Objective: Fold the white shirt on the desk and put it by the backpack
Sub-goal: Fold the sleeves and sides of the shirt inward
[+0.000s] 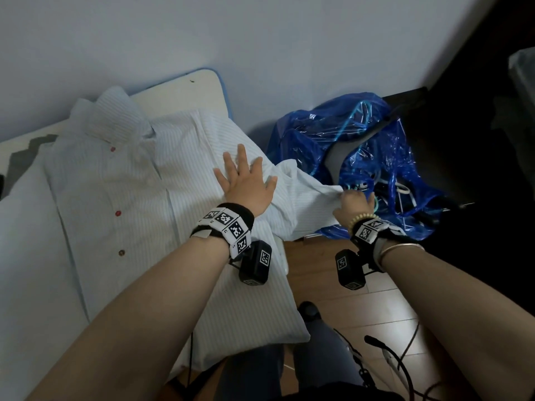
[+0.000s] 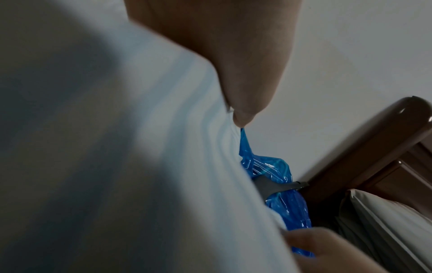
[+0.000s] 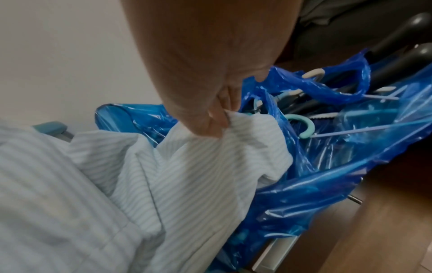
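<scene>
A white pin-striped shirt (image 1: 121,192) with red buttons lies face up on the small desk (image 1: 179,85), collar toward the wall. My left hand (image 1: 246,180) lies flat with spread fingers on the shirt's right shoulder area. My right hand (image 1: 354,202) pinches the end of the right sleeve (image 1: 307,198) and holds it stretched out past the desk's right edge, above a blue bag. In the right wrist view the right hand (image 3: 210,118) grips the sleeve's cloth (image 3: 210,166). The left wrist view shows the left hand (image 2: 233,73) against the shirt (image 2: 140,147). No backpack is in view.
A crumpled blue plastic bag (image 1: 376,166) holding clothes hangers (image 3: 301,127) sits on the floor right of the desk. Dark furniture (image 1: 477,140) stands further right. The wall is close behind the desk. Wooden floor (image 1: 333,299) and cables lie below my arms.
</scene>
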A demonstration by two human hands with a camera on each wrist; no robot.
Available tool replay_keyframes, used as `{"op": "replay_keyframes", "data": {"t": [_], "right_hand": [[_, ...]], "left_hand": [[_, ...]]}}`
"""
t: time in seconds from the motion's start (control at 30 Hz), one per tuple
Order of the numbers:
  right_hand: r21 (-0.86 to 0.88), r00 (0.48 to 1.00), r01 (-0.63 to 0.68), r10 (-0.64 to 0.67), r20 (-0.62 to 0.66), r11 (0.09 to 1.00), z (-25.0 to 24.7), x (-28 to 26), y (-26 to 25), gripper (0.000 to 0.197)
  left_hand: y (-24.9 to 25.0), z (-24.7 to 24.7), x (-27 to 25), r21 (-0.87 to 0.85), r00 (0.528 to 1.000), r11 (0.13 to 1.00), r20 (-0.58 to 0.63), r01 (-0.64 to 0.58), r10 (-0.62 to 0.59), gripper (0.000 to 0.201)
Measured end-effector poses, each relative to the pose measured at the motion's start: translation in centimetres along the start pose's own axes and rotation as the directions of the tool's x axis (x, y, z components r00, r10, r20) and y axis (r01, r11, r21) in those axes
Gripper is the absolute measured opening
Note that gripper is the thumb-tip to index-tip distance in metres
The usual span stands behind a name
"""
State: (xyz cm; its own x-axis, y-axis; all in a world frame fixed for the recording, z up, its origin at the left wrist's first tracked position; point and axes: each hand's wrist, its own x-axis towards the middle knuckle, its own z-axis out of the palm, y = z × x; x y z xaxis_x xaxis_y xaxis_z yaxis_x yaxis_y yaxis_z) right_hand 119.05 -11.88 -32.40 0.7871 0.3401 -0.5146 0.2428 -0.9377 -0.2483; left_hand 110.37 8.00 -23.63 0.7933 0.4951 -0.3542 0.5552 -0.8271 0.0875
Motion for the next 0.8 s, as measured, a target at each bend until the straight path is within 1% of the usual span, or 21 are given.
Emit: {"op": "replay_keyframes", "data": {"t": [0.03,0.1,0.17,0.2,0.27,0.33,0.37,0.47,0.53,0.57,0.63,0.7,0.73,0.8], "right_hand": [[0.037,0.995,0.015,-0.012,-0.095,0.999,-0.6,-0.1,0.1,0.035],[0.144,0.965,0.061,-0.021,-0.262,0.988,-2.4,-0.4,0.4,0.028],[0.268,0.929,0.088,0.018,-0.369,0.959,-5.0,-1.3,0.6,0.025],[0.292,0.911,0.088,0.041,-0.41,0.952,-6.4,-1.8,0.7,0.025],[0.252,0.881,0.061,0.066,-0.469,0.966,-9.4,-2.6,1.1,0.026],[0.158,0.848,0.003,0.081,-0.523,0.987,-12.1,-3.1,1.9,0.028],[0.142,0.833,-0.041,0.112,-0.542,0.989,-13.4,-3.4,2.3,0.029],[0.209,0.779,-0.155,0.249,-0.575,0.966,-16.7,-4.1,3.2,0.032],[0.279,0.749,-0.154,0.296,-0.592,0.948,-18.8,-4.7,3.0,0.036],[0.3,0.741,-0.121,0.287,-0.607,0.946,-19.8,-5.1,2.9,0.038],[0.304,0.735,-0.016,0.217,-0.642,0.952,-21.6,-5.9,2.1,0.038],[0.296,0.73,0.096,0.135,-0.67,0.95,-23.0,-6.7,0.9,0.036],[0.29,0.722,0.146,0.099,-0.684,0.946,-23.6,-7.1,0.1,0.035],[0.257,0.691,0.258,0.008,-0.723,0.931,-24.4,-8.1,-1.6,0.033]], "left_hand": [[0.0,-0.1,-0.1,-0.016,1.0,1.0,-0.005,0.0,0.0,0.062],[0.1,-0.4,-0.3,-0.089,0.999,0.996,-0.04,0.001,-0.004,0.063],[0.1,-0.8,-0.8,-0.169,0.994,0.986,-0.107,0.002,-0.021,0.063],[0.0,-0.9,-1.1,-0.175,0.991,0.985,-0.132,0.004,-0.027,0.063],[-0.3,-1.2,-1.9,-0.163,0.99,0.987,-0.133,0.012,-0.034,0.063],[-0.8,-1.6,-2.3,-0.179,0.995,0.983,-0.09,0.031,-0.048,0.063],[-1.1,-1.8,-2.3,-0.186,0.996,0.981,-0.062,0.045,-0.057,0.063],[-1.5,-2.6,-2.1,-0.168,0.995,0.981,0.043,0.097,-0.091,0.063],[-1.3,-3.6,-2.1,-0.167,0.989,0.976,0.084,0.138,-0.126,0.065],[-1.0,-4.3,-2.1,-0.168,0.988,0.975,0.08,0.145,-0.133,0.066],[0.1,-6.0,-2.2,-0.184,0.996,0.979,0.041,0.088,-0.082,0.064],[2.0,-8.1,-2.1,-0.263,0.999,0.964,-0.001,-0.046,0.047,0.06],[3.0,-9.3,-2.2,-0.322,0.991,0.938,-0.016,-0.129,0.131,0.057],[5.2,-12.0,-2.5,-0.467,0.956,0.84,-0.041,-0.277,0.292,0.052]]}}
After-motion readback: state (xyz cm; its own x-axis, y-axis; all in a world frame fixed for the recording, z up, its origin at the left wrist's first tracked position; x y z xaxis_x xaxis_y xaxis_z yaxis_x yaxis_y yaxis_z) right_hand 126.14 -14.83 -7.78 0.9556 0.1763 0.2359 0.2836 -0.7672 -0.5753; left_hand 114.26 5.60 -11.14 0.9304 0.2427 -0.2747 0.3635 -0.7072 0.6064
